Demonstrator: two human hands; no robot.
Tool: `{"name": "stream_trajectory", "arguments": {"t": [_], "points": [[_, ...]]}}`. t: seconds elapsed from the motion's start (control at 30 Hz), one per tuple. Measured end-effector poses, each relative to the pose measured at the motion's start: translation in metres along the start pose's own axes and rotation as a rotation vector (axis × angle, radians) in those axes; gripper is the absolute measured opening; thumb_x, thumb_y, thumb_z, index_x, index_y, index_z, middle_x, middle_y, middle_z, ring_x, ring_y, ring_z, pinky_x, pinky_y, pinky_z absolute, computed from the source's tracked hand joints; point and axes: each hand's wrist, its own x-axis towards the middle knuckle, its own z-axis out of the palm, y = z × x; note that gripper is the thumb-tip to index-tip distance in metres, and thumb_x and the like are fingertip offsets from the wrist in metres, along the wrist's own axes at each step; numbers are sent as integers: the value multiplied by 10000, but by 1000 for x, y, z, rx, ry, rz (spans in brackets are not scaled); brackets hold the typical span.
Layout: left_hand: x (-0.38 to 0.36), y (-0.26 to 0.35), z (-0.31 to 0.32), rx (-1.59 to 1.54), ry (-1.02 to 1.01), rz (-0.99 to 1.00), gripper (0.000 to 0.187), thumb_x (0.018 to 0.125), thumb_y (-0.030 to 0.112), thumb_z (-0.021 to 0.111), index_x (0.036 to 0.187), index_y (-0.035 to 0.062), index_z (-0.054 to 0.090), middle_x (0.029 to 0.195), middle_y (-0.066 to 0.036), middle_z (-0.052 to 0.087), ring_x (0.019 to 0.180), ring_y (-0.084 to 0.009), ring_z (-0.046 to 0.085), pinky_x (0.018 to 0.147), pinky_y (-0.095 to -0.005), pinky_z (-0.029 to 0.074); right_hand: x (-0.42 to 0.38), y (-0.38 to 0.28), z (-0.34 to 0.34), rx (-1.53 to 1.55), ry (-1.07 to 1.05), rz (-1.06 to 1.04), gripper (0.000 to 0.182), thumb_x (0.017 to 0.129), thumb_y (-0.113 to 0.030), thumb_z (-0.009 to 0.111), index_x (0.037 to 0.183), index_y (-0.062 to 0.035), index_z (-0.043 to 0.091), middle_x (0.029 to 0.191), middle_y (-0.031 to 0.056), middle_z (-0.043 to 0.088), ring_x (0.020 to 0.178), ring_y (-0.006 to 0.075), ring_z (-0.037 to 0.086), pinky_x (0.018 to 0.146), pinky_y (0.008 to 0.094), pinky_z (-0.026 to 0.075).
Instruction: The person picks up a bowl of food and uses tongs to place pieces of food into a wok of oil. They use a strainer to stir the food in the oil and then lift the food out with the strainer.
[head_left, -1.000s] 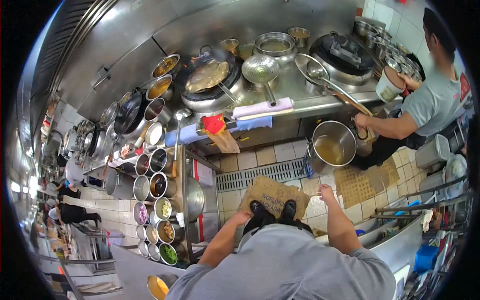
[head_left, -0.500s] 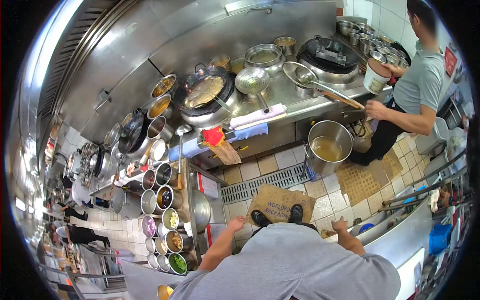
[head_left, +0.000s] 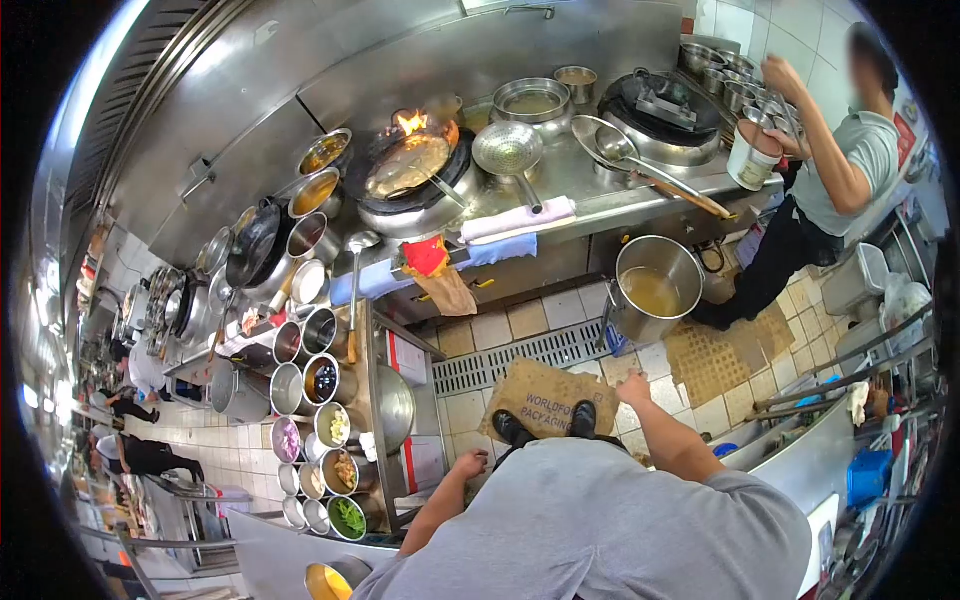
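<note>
My left hand (head_left: pixel 470 463) hangs low beside the rack of metal ingredient pots (head_left: pixel 340 425), touching none of them; its fingers look curled, but what they hold, if anything, is too small to tell. Over the floor, between the cardboard mat (head_left: pixel 535 400) and the large stockpot (head_left: pixel 657 290), my right hand (head_left: pixel 633 388) reaches forward, its fingers too small to read clearly. Ahead on the range, a wok (head_left: pixel 410 165) of oil has flames at its back edge. A perforated strainer (head_left: pixel 507 150) rests to its right. Folded towels (head_left: pixel 518 220) lie along the counter's front edge.
A co-worker (head_left: pixel 845 180) stands at the right, one hand at a white bucket (head_left: pixel 752 158) and the other raised. A steel ladle (head_left: pixel 358 290) lies by the pots. The stockpot stands on the floor by a drain grate (head_left: pixel 520 357).
My right hand has moved forward and left, and my left hand slightly down. Flames have appeared behind the wok. The co-worker has raised one arm from near the wooden handle.
</note>
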Motion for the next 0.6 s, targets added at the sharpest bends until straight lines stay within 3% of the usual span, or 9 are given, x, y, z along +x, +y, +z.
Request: {"name": "stream_trajectory", "arguments": {"t": [0.07,0.13,0.17,0.23,0.3,0.37,0.43,0.47,0.6], "points": [[6,-20,11,-17,-79,-57,328,750,155,546,1072,88,554,1109,-85,554,931,-266,571,776,-358,478,-4,-1,5,-22,-20,11,492,739,-318,574,1121,-25,474,1138,282,439,1047,382,455,862,390,417],[5,-41,28,-547,-99,-258,339,735,226,577,1054,112,569,1150,-74,533,975,-263,553,828,-326,446,-18,-4,3,-40,-41,21,438,764,-302,555,1103,-34,485,1157,280,431,1064,380,435,853,390,418],[-1,-41,38,-546,-103,-257,339,735,226,577,1054,112,569,1150,-74,533,975,-263,553,828,-326,446,-38,-8,-12,-51,-35,61,456,762,-331,555,1115,-52,482,1206,266,385,1102,384,401,863,427,402],[-6,-35,55,224,-174,-26,375,731,311,589,1049,113,574,1060,-126,582,933,-258,580,796,-312,455,-55,-3,-20,-69,-30,97,474,759,-360,556,1126,-70,478,1255,252,339,1140,388,367,872,465,387],[-31,-27,65,7,-155,-85,378,731,314,588,1050,113,573,1056,-128,583,932,-258,580,796,-312,455,-73,30,-4,-492,19,-197,497,793,-284,505,1244,-111,384,1285,196,310,1189,380,306,914,550,300],[-49,-20,65,-129,-142,-136,381,731,318,588,1052,112,573,1052,-129,584,931,-259,581,796,-312,455,-80,91,39,-829,25,-441,477,841,-327,424,1267,-123,365,1325,174,296,1223,375,263,933,613,203],[-63,-16,62,-155,-136,-147,384,731,321,587,1053,112,572,1048,-130,586,930,-259,581,795,-311,455,-94,149,96,-1150,-273,-447,459,886,-335,326,1299,-135,322,1385,96,224,1274,345,189,955,612,164],[-69,-14,58,-165,-132,-153,385,732,322,587,1054,112,571,1046,-131,586,929,-259,582,795,-311,455,-85,213,163,-1308,-211,-584,495,888,-386,313,1302,-115,327,1376,86,263,1289,305,169,979,594,148],[-71,-20,62,-189,-123,-199,391,732,328,586,1057,111,569,1038,-134,589,927,-260,582,795,-311,454,-116,194,128,-1314,-398,-582,546,852,-379,378,1320,-110,292,1371,111,262,1285,306,173,1011,490,168]]}}
